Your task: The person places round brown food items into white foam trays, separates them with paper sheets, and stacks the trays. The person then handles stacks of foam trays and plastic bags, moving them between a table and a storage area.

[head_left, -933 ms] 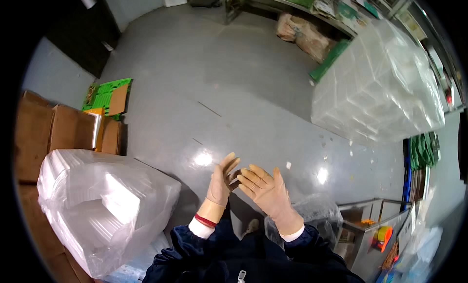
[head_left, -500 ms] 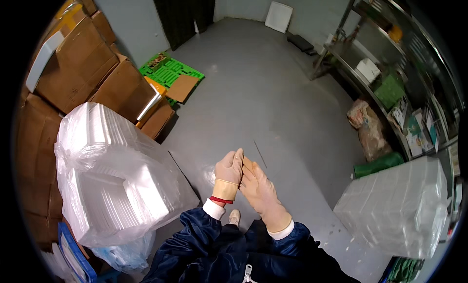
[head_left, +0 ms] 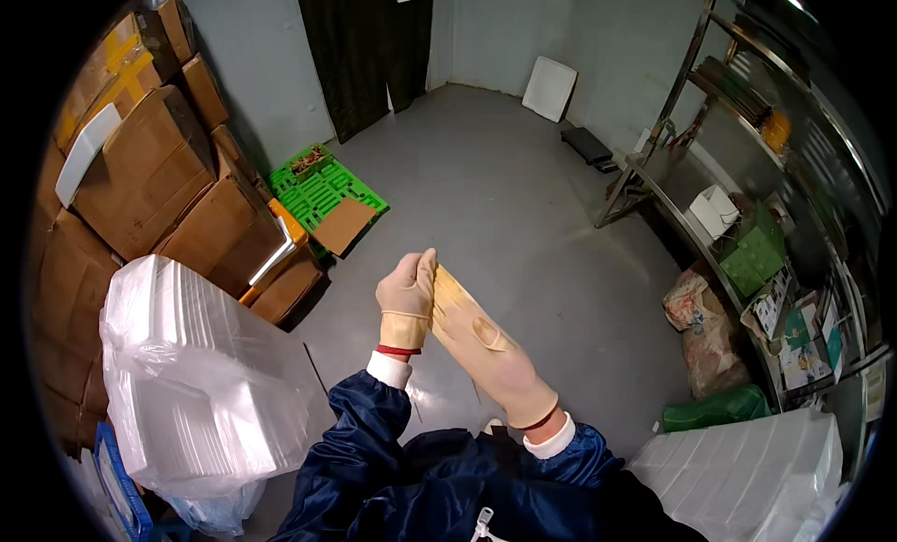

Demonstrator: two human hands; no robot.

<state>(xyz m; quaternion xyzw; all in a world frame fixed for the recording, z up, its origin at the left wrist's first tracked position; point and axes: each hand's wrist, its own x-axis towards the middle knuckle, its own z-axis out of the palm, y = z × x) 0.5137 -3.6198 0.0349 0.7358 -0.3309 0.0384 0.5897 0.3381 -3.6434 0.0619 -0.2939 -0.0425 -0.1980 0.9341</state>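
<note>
My left hand [head_left: 407, 286], in a pale cream rubber glove, is closed on the finger end of the matching glove [head_left: 456, 308] on my right hand [head_left: 509, 378]. That glove stretches long and flat between my hands, with its thumb turned inward, leaving a round opening. Its cuff has slid up, so bare wrist shows below it. The fingers of my right hand are hidden inside the stretched rubber. A red band circles my left wrist under the glove's cuff. Both arms wear dark blue sleeves with white cuffs.
Brown cartons [head_left: 140, 159] and plastic-wrapped white foam boxes [head_left: 196, 374] stand at left. A green pallet [head_left: 322, 201] lies farther off. Metal shelving [head_left: 668, 192] lines the right, with bagged items [head_left: 707, 355] and wrapped white boxes [head_left: 747, 477] nearby. A white panel [head_left: 549, 89] leans against the far wall.
My left hand has moved left and up, drawing the right glove's fingers out long. The right glove's cuff has slipped away from the sleeve. The view has tilted up.
</note>
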